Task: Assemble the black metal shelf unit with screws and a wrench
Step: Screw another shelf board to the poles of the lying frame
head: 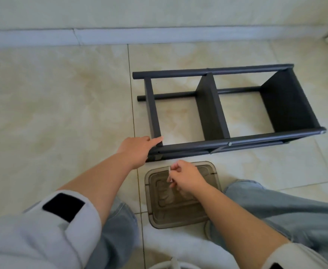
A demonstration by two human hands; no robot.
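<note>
Head view: you ready a screw for the shelf's near-left corner.
The shelf [229, 111] lies on its side on the floor. Your left hand [135, 151] rests open on the near rail, forefinger out; your right hand [185, 178] pinches a small silvery screw [169, 174] over the tray [213, 171]. Next, I judge, it must reach the rail's hole.

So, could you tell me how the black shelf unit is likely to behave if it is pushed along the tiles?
The black shelf unit looks stiff: metal panels joined by tubes. Lying on smooth floor tiles, it would probably slide rather than tip.
</note>
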